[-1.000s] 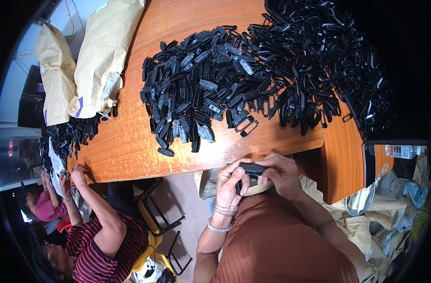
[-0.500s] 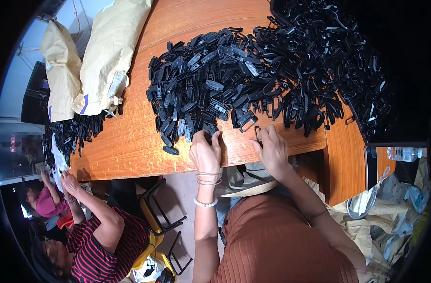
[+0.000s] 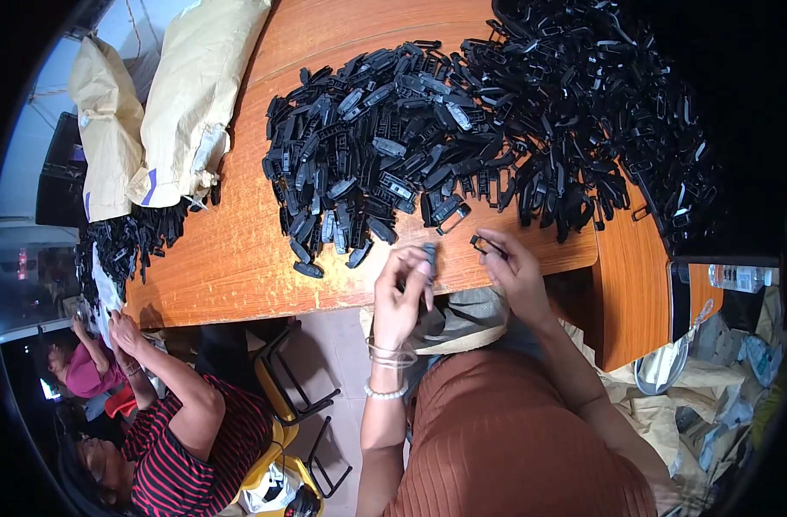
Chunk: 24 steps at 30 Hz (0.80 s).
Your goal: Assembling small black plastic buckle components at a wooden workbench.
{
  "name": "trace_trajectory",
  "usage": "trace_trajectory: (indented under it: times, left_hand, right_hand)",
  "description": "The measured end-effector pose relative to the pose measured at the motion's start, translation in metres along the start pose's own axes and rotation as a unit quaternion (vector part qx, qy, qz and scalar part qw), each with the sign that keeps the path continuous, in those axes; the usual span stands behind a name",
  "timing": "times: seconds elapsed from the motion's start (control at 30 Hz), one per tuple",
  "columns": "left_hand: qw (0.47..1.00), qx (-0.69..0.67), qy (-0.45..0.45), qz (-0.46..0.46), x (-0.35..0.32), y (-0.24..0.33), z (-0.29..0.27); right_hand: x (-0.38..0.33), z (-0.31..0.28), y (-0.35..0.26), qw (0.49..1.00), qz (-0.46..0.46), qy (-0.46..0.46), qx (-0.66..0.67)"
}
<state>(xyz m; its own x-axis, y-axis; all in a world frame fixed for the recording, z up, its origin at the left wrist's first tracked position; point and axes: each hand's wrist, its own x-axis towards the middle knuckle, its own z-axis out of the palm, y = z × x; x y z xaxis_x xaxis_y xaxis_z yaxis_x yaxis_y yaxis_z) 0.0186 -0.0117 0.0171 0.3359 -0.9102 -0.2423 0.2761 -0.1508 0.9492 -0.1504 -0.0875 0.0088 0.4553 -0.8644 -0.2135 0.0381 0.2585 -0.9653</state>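
Observation:
My left hand [image 3: 400, 289], with bracelets at its wrist, is just over the table's near edge. Its thumb and fingers pinch a small dark grey plastic piece [image 3: 429, 253], partly covered by the fingertips. To the right, my right hand [image 3: 519, 274] grips a small black plastic frame [image 3: 479, 245] that sticks out past the fingertips. Beyond both hands lies a heap of elongated black plastic pieces [image 3: 359, 138]. A second heap of black frame-like parts [image 3: 574, 112] meets it on the right. One piece with an open frame [image 3: 452, 217] lies at the heap's near edge.
The wooden table [image 3: 230, 267] ends just in front of me. A grey-beige sack [image 3: 462, 323] hangs open below its edge. Paper sacks [image 3: 195, 103] stand at the far left. Two people work at the left, one in a striped shirt [image 3: 195, 431]. A yellow chair [image 3: 268, 388] stands behind.
My left hand has lifted from the heap's near edge and come right and closer, with a grey piece in its fingers. My right hand has shifted slightly right, holding the black frame.

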Motion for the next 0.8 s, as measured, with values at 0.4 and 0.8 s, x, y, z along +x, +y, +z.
trace_trajectory:
  times: [0.4,0.8]
  left_hand:
    - [0.932,0.283,-0.019,0.227,-0.027,0.032,0.018]
    - [0.977,0.175,0.057,0.105,-0.037,0.027,0.043]
  right_hand:
    - [-0.016,0.004,-0.056,0.955,-0.157,-0.184,-0.172]
    - [-0.024,0.012,-0.042,0.860,-0.326,-0.124,-0.373]
